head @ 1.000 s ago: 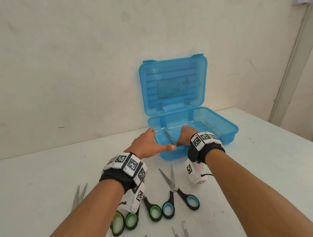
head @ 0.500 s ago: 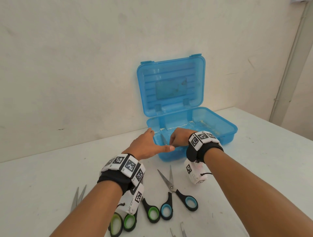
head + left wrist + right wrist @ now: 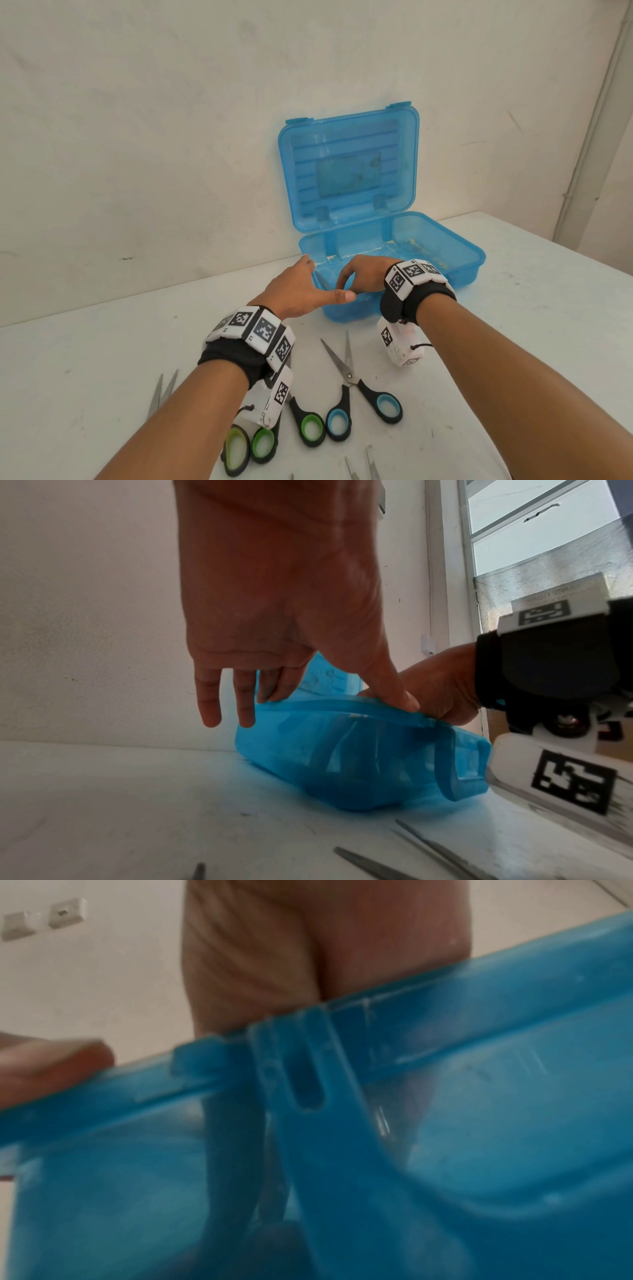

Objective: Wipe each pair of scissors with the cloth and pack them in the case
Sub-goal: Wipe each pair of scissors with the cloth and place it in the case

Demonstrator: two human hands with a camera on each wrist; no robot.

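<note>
The right hand (image 3: pixel 363 275) is curling into the open blue case (image 3: pixel 455 260), its fingertips hiding behind the front wall. A blade (image 3: pixel 322 281) is peeking out between both hands, handles unseen. The right wrist view is blurring throughout.

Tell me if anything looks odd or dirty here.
The blue case has pale grime along the back of its floor, and the patch inside its lid looks torn at one corner. The blue-handled scissors lie with blades apart.

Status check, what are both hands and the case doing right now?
Left hand open on case rim. Right hand curled inside, contents unclear. Lid up. Loose scissors on table.
</note>
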